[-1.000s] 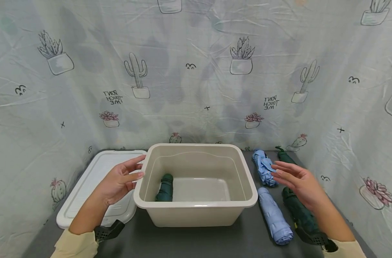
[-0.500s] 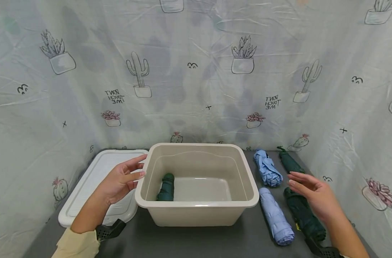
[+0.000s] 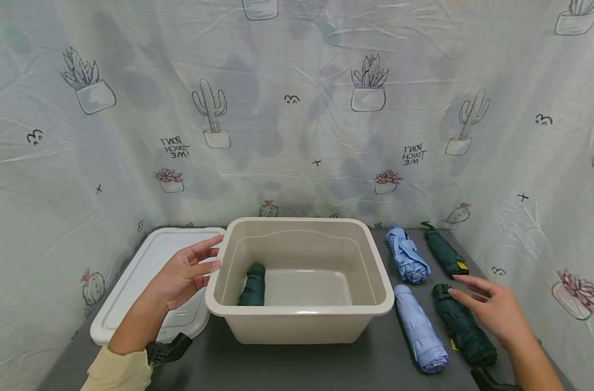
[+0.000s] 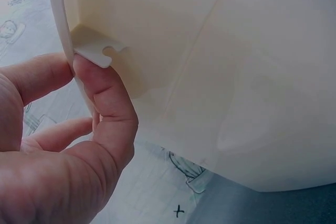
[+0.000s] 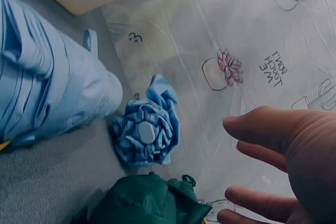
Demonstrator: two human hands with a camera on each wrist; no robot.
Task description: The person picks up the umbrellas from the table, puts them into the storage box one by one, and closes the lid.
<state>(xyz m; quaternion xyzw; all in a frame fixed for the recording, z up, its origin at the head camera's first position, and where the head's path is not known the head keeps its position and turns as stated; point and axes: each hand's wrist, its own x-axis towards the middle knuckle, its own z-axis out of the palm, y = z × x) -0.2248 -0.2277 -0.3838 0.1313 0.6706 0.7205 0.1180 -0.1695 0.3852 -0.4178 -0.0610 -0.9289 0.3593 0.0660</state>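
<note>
My left hand point(image 3: 184, 274) pinches the left rim of a beige plastic bin point(image 3: 299, 310); in the left wrist view the thumb and fingers point(image 4: 113, 95) meet over that edge. Inside the bin, at its left, lies a dark green folded umbrella point(image 3: 252, 285). My right hand point(image 3: 494, 309) hovers with parted fingers above a second green folded umbrella point(image 3: 465, 326), holding nothing. Farther back is a third green umbrella point(image 3: 443, 251) with a yellow tag. Two light blue folded umbrellas, a rumpled one point(image 3: 407, 255) behind and a smoother one point(image 3: 421, 329) in front, lie beside the bin.
A white lid point(image 3: 150, 260) lies flat on the grey table point(image 3: 297, 366) left of the bin, partly under my left forearm. A pale curtain point(image 3: 287, 136) with cactus drawings encloses the back and sides.
My right hand has moved right and toward me, from near the rumpled blue umbrella to above the nearer green one, uncovering the far green umbrella. The left hand has stayed on the rim.
</note>
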